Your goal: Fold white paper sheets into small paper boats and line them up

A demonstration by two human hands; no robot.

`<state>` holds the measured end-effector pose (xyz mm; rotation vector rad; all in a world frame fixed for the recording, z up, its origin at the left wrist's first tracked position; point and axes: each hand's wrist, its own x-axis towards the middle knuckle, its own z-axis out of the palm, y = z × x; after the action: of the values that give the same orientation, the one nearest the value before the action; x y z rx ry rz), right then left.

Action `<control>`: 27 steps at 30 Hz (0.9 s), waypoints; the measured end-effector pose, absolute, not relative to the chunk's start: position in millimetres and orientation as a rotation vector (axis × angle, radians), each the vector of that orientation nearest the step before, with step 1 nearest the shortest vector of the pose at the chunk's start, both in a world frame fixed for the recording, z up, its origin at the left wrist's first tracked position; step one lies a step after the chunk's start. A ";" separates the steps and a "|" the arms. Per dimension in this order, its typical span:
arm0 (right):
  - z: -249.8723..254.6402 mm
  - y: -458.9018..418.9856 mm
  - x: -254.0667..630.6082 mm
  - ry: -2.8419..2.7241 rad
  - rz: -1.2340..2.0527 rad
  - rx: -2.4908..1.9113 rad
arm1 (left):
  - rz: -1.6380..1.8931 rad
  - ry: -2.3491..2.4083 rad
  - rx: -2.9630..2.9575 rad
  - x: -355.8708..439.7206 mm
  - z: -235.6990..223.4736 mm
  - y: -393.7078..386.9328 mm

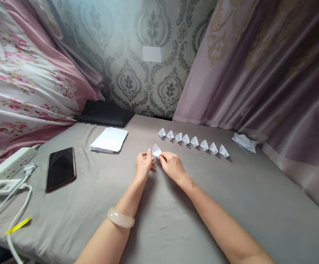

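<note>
Between finger and thumb, my right hand (171,165) pinches a small folded white paper boat (156,150) by its lower right edge. The boat's pointed flap stands up above the fingertips. Just left of it is my left hand (144,165), thumb raised and fingers slightly bent and apart, holding nothing that I can see. Whether its thumb touches the paper is hard to make out. Behind my hands, several similar folded paper boats (194,141) stand in a slanting row that runs to the right.
A stack of white paper (110,139) lies left of my hands, a black folder-like item (106,113) behind it. Farther left are a phone (61,168) and a power strip (9,167) with white cables. Loose paper pieces (244,142) lie at the right by the curtain (230,84).
</note>
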<state>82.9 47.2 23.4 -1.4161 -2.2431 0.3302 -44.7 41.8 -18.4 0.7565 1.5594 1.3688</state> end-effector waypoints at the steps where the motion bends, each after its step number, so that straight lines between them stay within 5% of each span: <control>1: 22.4 58.8 75.0 -2.237 0.326 -1.423 | 1.380 1.580 0.723 -47.0 -18.5 45.0; 13: 7.4 180.5 4.1 -2.070 0.364 -1.720 | 1.262 1.712 0.745 -44.7 -27.6 62.7; 27: 14.7 193.3 5.0 -1.949 0.509 -1.788 | 1.214 1.761 0.776 -43.9 -28.0 64.6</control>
<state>5.0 193.3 14.7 -1.7879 -1.9492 0.5087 -43.9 64.6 -28.0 0.7759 1.7613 1.2137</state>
